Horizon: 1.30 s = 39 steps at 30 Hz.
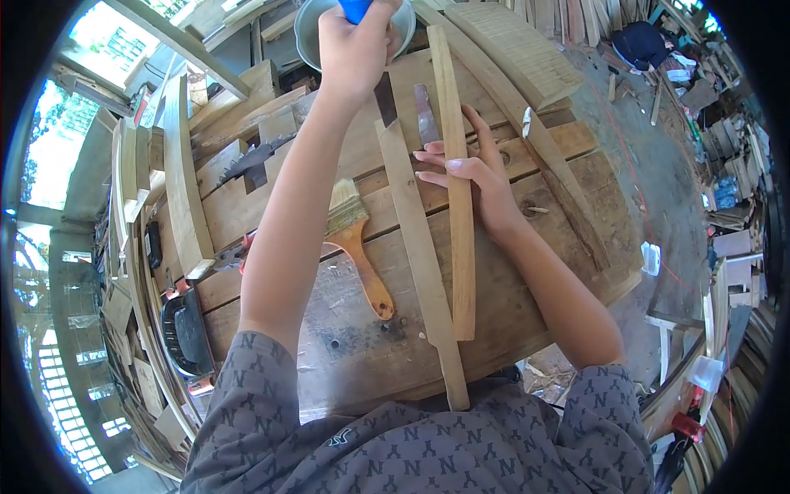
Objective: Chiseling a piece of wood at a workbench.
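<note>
The person is leaning over a rough plank counter, both forearms stretching out from patterned grey sleeves. The left hand is reaching far forward and is curled tight around a blue handle, gripping it right over a round metal bowl sitting at the far edge of the counter; what hangs from that handle is hidden behind the fist. The right hand is lying mostly open, fingers spread and pressing down flat on a long wooden slat, pinning it against the counter rather than wrapping around it. That slat is running from the far side of the counter back toward the person, and a second, paler slat is lying just beside it on the left, its near end sticking out past the counter's edge above the person's chest. A wide paintbrush with an orange-brown wooden handle is resting on the planks between the two arms, bristles pointing away, partly tucked under the left forearm. A circular saw blade is lying further left among stacked boards, and a black power tool is sitting at the counter's left rim.
</note>
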Motion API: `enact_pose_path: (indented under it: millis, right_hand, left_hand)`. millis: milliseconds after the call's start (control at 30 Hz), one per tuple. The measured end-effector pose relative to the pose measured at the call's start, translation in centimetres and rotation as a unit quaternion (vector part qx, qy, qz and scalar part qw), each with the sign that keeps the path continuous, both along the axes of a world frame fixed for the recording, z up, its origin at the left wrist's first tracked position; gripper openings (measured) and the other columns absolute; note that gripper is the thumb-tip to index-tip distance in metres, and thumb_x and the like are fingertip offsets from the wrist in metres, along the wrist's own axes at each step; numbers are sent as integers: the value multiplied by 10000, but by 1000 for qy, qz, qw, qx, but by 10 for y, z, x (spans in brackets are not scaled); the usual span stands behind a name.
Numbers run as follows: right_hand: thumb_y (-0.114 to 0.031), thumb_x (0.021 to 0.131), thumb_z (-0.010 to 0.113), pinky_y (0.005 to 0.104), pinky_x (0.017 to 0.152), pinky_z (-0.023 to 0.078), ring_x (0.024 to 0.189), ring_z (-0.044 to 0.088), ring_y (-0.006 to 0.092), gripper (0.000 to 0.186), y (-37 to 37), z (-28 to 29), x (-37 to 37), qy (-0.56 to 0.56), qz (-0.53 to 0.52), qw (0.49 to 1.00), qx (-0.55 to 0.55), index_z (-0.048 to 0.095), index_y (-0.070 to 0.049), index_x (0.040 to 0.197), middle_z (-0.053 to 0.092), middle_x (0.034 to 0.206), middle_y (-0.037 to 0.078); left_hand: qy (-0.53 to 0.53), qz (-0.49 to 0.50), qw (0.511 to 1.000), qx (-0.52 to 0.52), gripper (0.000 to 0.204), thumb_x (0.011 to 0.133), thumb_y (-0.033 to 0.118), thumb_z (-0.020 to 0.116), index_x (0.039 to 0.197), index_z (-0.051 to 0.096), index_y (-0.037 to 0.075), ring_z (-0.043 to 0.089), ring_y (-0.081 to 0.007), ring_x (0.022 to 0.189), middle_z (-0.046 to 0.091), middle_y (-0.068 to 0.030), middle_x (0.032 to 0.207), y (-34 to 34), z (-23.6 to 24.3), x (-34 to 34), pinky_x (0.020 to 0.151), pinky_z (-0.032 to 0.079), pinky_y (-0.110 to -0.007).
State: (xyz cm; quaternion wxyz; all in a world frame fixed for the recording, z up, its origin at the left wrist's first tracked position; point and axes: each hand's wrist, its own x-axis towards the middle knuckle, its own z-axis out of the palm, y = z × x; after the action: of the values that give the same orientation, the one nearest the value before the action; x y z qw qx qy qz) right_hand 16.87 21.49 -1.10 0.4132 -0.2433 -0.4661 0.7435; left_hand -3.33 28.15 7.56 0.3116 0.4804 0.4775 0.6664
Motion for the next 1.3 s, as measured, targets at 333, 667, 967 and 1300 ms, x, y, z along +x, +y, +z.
enact_pose_path:
  millis: [333,667,967,1300]
  right_hand:
    - [-110,846,555,495,985,561,1174,642,379,903,0,1,-2,-9,-1,1000,-7,112,-114,1632,544,1265,263]
    - [-83,864,605,447,914,591,1099,661,318,903,2,-1,-2,4,2,1000,3,108,-69,1618,523,1287,228]
    - [-53,867,646,408,863,613,1048,672,271,910,0,-1,-1,17,10,1000,-14,119,-56,1609,511,1313,186]
    - [-62,869,613,407,827,618,972,677,253,902,1,-1,1,5,9,1000,-8,105,-74,1614,554,1225,173]
  left_hand:
    - [36,0,999,21,421,986,271,653,617,500,138,436,-85,423,455,40,524,0,1,5,409,307,-257]
    - [14,-7,1000,24,407,960,229,672,623,476,111,445,-97,448,440,19,535,-3,9,7,435,321,-269]
    - [32,-19,999,39,391,963,217,690,642,518,77,492,-81,464,517,15,552,-9,13,16,450,387,-261]
    - [49,5,997,54,319,945,136,619,673,466,70,449,-112,459,460,-8,571,-6,9,15,439,346,-280]
